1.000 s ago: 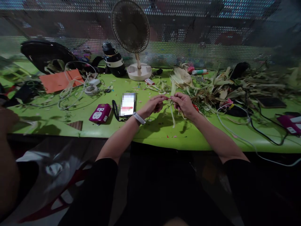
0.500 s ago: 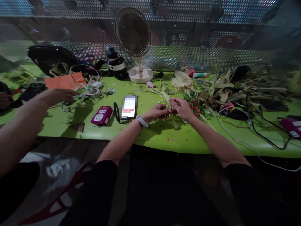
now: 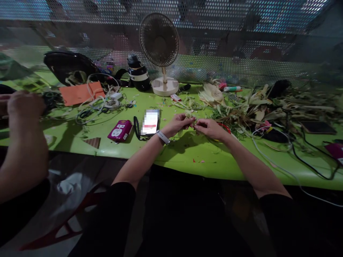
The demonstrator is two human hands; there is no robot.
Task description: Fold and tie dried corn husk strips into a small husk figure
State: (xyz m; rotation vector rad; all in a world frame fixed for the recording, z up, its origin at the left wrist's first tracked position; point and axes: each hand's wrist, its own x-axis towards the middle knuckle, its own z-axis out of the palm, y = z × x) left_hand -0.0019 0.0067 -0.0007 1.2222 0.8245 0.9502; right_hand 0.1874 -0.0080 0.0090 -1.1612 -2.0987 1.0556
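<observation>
My left hand (image 3: 178, 124), with a pale band on its wrist, pinches a small bunched piece of pale green corn husk (image 3: 189, 115) between thumb and fingers. Close beside it, my right hand (image 3: 210, 128) has its fingers closed at the husk's lower side; the exact bit between those fingertips is too small to make out. Both hands hover just above the green table (image 3: 184, 151). Behind my right hand lies a heap of corn husks and leafy scraps (image 3: 246, 110), with a red ring (image 3: 224, 127) partly hidden by that hand.
Left of my hands are a phone (image 3: 150, 122) and a magenta power socket block (image 3: 120, 131). A fan (image 3: 164, 86) and a dark bottle (image 3: 139, 76) stand behind. White cables (image 3: 270, 162) trail off to the right. Another person's arm (image 3: 26, 132) reaches in at far left.
My hands have tilted the husk, and its long strips above and below no longer show. The other person's hand has drawn back left from the cables. The view has shifted slightly left.
</observation>
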